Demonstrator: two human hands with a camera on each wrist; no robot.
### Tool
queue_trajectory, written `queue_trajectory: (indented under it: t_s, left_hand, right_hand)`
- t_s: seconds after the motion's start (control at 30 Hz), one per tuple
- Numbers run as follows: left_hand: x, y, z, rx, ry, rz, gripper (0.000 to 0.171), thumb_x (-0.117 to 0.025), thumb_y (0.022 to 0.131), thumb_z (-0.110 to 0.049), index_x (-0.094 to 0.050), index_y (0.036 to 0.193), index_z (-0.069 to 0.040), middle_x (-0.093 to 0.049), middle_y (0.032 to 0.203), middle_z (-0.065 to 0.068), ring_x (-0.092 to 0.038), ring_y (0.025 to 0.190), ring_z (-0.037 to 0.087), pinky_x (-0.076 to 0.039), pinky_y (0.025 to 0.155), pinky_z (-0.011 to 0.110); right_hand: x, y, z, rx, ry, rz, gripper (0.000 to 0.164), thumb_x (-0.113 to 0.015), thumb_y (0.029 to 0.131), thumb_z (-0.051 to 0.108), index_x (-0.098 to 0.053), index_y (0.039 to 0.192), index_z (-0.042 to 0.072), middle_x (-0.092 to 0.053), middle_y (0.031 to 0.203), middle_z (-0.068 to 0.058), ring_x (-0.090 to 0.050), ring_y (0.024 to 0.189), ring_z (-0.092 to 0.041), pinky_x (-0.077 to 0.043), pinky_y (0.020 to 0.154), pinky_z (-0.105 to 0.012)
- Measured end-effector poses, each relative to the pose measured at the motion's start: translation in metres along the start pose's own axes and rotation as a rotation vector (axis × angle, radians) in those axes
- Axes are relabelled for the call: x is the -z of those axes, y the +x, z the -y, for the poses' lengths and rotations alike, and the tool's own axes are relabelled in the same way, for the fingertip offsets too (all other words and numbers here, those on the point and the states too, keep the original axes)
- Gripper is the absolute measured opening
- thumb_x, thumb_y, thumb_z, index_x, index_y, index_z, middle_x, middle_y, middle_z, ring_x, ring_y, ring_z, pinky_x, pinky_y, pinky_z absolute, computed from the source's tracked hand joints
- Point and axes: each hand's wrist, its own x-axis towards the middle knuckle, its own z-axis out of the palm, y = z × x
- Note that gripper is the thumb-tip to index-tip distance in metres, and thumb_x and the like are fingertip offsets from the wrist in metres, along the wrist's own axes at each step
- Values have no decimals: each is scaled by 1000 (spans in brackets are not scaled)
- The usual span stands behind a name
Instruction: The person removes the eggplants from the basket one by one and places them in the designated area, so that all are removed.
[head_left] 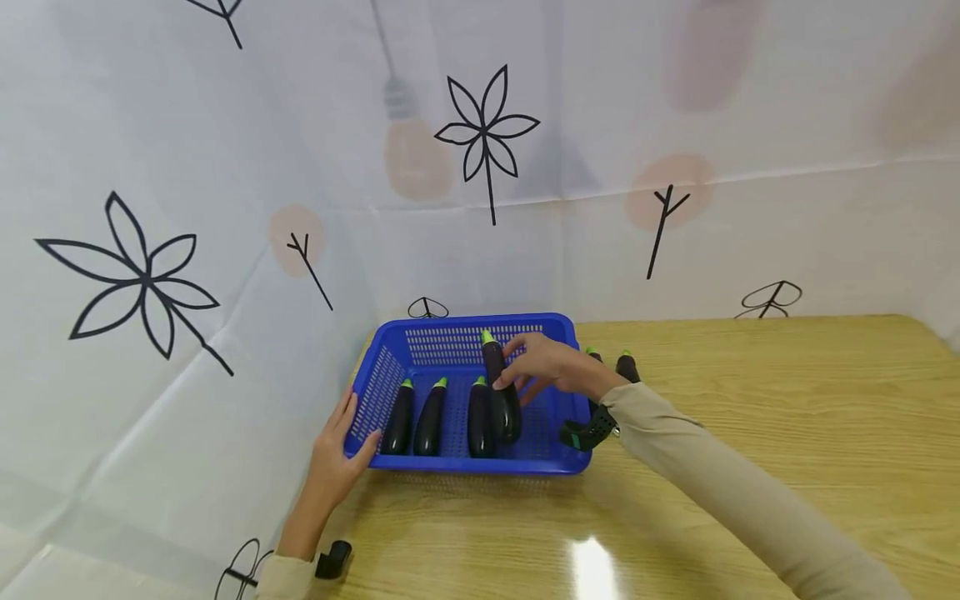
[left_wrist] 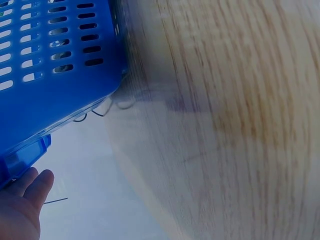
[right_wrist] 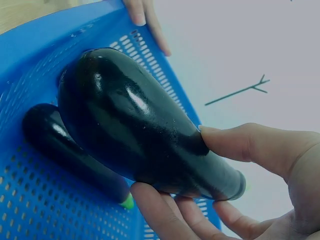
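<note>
A blue plastic basket (head_left: 480, 465) stands on the table with several dark eggplants inside. My right hand (head_left: 546, 364) pinches one eggplant (head_left: 502, 392) between thumb and fingers, near its green stem end. This eggplant slants over the basket's right half, overlapping an eggplant (head_left: 478, 419) that lies beside it. Further left in the basket lie two more, one eggplant (head_left: 429, 419) and another eggplant (head_left: 399, 419) near the left wall. My left hand (head_left: 335, 454) holds the basket's front-left corner, thumb over the rim and fingers along the outside.
Right of the basket, partly behind my right forearm, more eggplants (head_left: 627, 365) lie on the wooden table (head_left: 787, 417). A white patterned cloth (head_left: 570, 250) hangs behind and to the left of the table. Dark straps sit at both wrists.
</note>
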Motion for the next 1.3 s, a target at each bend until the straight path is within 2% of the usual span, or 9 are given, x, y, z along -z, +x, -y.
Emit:
queue_trajectory:
  t_s: [0.17,0.33,0.67,0.97,1.3]
  left_hand:
    - [-1,-1,2,-18,-1,-13,72,-70,82,-14,-36,142,7,-31,149,20,-39,127,44,-40,92,60]
    - [-1,-2,2,-11,5,-17,72,-70,81,-14,-36,141,7,-32,148,23,-39,128,44,-39,93,60]
    - [-2,-2,2,4,3,-8,73,-70,82,-16,-35,143,5,-32,149,22,-38,129,43,-38,94,60]
    - [0,-1,0,-5,7,-15,72,-70,82,-15,-37,142,6,-32,149,20,-38,128,43,-39,94,60]
    - [-1,-2,3,-1,10,-17,72,-70,82,-17,-36,143,4,-31,150,18,-38,128,42,-39,93,60]
  right_hand:
    - [5,-5,0,22,-7,-4,67,-75,77,5,-39,133,0,-64,96,-23,-65,82,-34,-54,74,-49]
    - [11,-9,0,29,-8,-8,68,-74,77,6,-37,134,-1,-63,99,-22,-65,84,-33,-53,76,-50]
    - [25,-22,-3,56,-2,-34,68,-73,76,5,-37,131,-4,-63,94,-18,-59,81,-28,-55,71,-44]
    - [38,-30,-5,57,-12,-44,75,-73,77,8,-30,137,-5,-61,97,-18,-59,83,-30,-55,74,-44]
    - [49,-38,-6,57,22,-41,72,-73,78,7,-32,135,-4,-60,100,-20,-59,83,-28,-54,75,-46]
